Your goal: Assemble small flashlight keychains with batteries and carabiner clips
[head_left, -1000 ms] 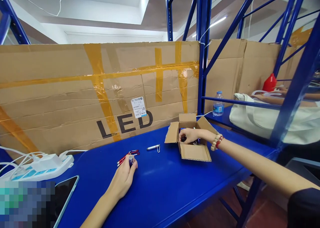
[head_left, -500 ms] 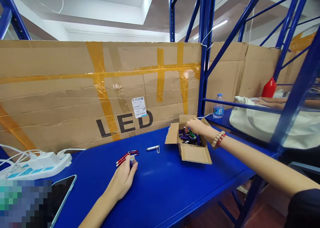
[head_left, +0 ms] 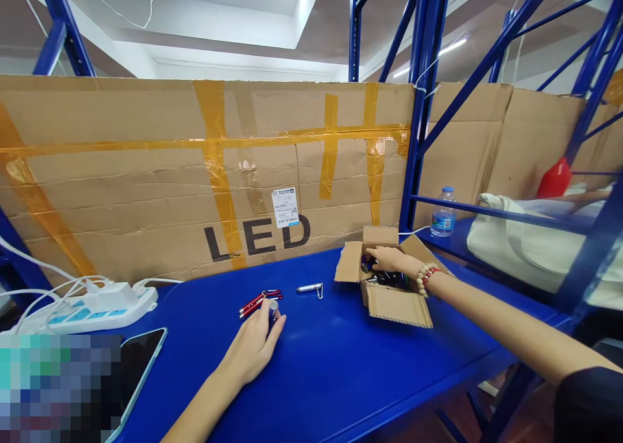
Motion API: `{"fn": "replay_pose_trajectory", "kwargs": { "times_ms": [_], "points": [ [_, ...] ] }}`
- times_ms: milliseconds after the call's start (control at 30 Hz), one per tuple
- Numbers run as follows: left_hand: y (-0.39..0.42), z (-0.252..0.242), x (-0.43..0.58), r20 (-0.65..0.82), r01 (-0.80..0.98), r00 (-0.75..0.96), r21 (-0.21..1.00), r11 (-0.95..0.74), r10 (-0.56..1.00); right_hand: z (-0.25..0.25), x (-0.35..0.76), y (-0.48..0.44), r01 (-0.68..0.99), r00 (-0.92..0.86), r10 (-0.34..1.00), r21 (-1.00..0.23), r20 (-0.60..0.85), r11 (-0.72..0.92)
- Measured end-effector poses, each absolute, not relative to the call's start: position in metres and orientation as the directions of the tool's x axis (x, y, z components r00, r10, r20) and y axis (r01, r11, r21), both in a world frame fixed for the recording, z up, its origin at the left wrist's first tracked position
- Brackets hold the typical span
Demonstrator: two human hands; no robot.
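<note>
My left hand (head_left: pixel 257 339) rests on the blue table, fingers wrapped round a small purple keychain flashlight (head_left: pixel 273 313) with a silver end. Just beyond it lie red keychain flashlights (head_left: pixel 253 305) with red clips. A silver keychain flashlight (head_left: pixel 309 288) with a wire clip lies apart, to their right. My right hand (head_left: pixel 387 259), with a beaded bracelet on the wrist, reaches into an open cardboard box (head_left: pixel 399 305). Its fingers are curled down among several dark, shiny keychain flashlights (head_left: pixel 389 279) there; whatever is between the fingertips is hidden.
A white power strip (head_left: pixel 107 310) with cables and a phone-like device (head_left: pixel 146 349) are at the left. Behind the table stands a large cardboard panel (head_left: pixel 160 203). On the right are a blue rack post (head_left: pixel 418 125), a water bottle (head_left: pixel 442 219) and a white bag (head_left: pixel 525 242).
My right hand has gone lower into the box, toward its left end; the green piece near its fingers no longer shows. The whole view has shifted, while my left hand keeps its hold.
</note>
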State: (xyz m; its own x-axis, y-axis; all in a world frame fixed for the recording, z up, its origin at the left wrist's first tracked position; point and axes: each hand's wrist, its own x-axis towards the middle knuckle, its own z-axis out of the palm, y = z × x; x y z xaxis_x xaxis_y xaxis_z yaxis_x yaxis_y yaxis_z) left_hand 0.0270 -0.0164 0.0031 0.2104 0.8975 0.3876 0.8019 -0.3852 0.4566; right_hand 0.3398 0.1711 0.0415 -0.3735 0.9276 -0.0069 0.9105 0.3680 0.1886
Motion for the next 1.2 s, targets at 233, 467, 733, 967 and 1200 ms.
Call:
{"fn": "replay_pose_trajectory", "kwargs": {
  "times_ms": [233,467,733,967,1200],
  "points": [
    [-0.014,0.001,0.027,0.371,0.802,0.233,0.451,-0.393,0.899,0.063,0.355,0.188,0.911,-0.326,0.945,0.271,0.007,0.312],
    [-0.013,0.000,0.024,0.370,0.808,0.226,0.445,-0.386,0.901,0.060,0.342,0.180,0.897,-0.291,0.956,0.351,0.016,0.267],
    [-0.016,0.005,0.026,0.370,0.812,0.236,0.432,-0.391,0.899,0.058,0.341,0.186,0.940,-0.216,0.953,0.219,-0.211,0.262],
    [-0.016,0.004,0.025,0.397,0.805,0.251,0.420,-0.418,0.883,0.058,0.338,0.184,0.929,-0.295,0.942,0.185,-0.158,0.321],
    [-0.016,0.003,0.026,0.353,0.802,0.269,0.433,-0.412,0.896,0.076,0.358,0.195,0.934,-0.318,0.948,0.167,-0.015,0.316]
  ]
}}
